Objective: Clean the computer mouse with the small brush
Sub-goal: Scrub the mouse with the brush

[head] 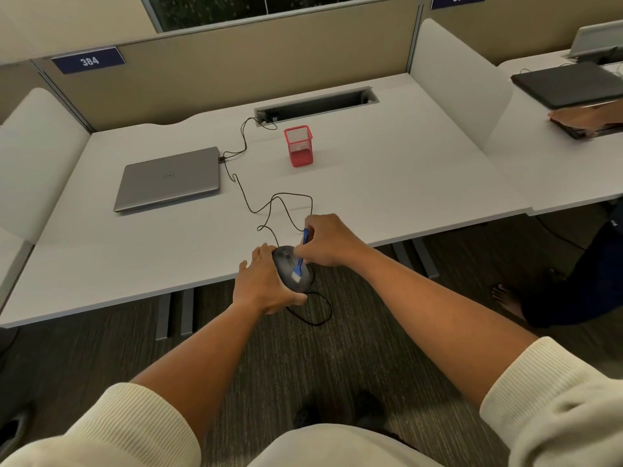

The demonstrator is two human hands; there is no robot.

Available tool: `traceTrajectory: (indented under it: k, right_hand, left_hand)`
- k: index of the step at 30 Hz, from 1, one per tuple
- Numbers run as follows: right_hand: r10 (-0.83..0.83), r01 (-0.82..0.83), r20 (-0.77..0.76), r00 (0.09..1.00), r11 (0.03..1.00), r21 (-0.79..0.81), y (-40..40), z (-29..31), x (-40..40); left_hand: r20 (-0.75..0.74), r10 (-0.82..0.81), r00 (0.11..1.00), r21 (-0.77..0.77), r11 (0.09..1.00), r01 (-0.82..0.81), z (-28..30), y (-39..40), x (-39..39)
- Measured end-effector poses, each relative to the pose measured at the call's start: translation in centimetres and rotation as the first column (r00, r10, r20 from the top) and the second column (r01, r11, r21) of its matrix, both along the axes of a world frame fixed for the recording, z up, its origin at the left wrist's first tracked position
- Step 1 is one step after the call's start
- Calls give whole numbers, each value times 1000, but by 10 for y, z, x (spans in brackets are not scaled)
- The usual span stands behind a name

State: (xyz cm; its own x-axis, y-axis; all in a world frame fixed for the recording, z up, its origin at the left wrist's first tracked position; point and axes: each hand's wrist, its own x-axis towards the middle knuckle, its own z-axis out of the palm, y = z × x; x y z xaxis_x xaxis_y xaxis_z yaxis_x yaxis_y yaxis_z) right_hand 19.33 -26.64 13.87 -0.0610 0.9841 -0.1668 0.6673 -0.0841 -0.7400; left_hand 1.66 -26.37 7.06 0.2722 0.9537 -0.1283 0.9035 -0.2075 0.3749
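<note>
1. While the left hand (266, 284) cups the computer mouse (292, 269) at the desk (387, 183) front edge, its grip closed round the shell's left side, bristles sit on top.
2. Right hand (328, 241) pinches the small brush (301, 261); the mouse lies at seven o'clock from it, long axis twelve-to-six.
3. One mouse, one brush, one laptop (170, 178), one red pen cup (298, 145).

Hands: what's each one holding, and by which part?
Right hand grips the small brush by the upper part of its blue handle, bristles down on the mouse. Left hand holds the mouse by its left side.
</note>
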Motion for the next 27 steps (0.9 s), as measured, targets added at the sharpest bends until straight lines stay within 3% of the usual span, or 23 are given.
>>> traceTrajectory:
  k: [3, 6, 8, 11, 13, 17, 22, 27]
  right_hand:
    - [111, -105, 92, 990, 992, -63, -5, -5, -3]
    - [21, -20, 206, 978, 1000, -6, -6, -9, 6]
    - [-16, 15, 181, 983, 1000, 8, -5, -7, 11]
    - [52, -47, 69, 996, 996, -74, -6, -3, 8]
    - [93, -85, 94, 991, 993, -86, -8, -6, 4]
    - [1, -2, 180, 984, 1000, 3, -10, -12, 7]
    - [47, -47, -1, 999, 996, -74, -9, -5, 8]
    - [-11, 15, 179, 984, 1000, -22, -8, -11, 11]
  left_hand:
    - [13, 0, 1000, 9, 1000, 0, 0, -1, 0]
    - [24, 8, 1000, 18, 1000, -8, 0, -2, -2]
    - [19, 1, 1000, 14, 1000, -1, 0, -2, -2]
    - [25, -16, 1000, 6, 1000, 16, 1, -3, -1]
    - [33, -28, 999, 1, 1000, 28, 2, -2, 0]
    - [22, -45, 999, 0, 999, 45, 2, -3, -2]
    - [7, -85, 996, -31, 996, 85, 0, -4, -4]
    - [-26, -120, 992, -40, 992, 119, -3, -7, -5]
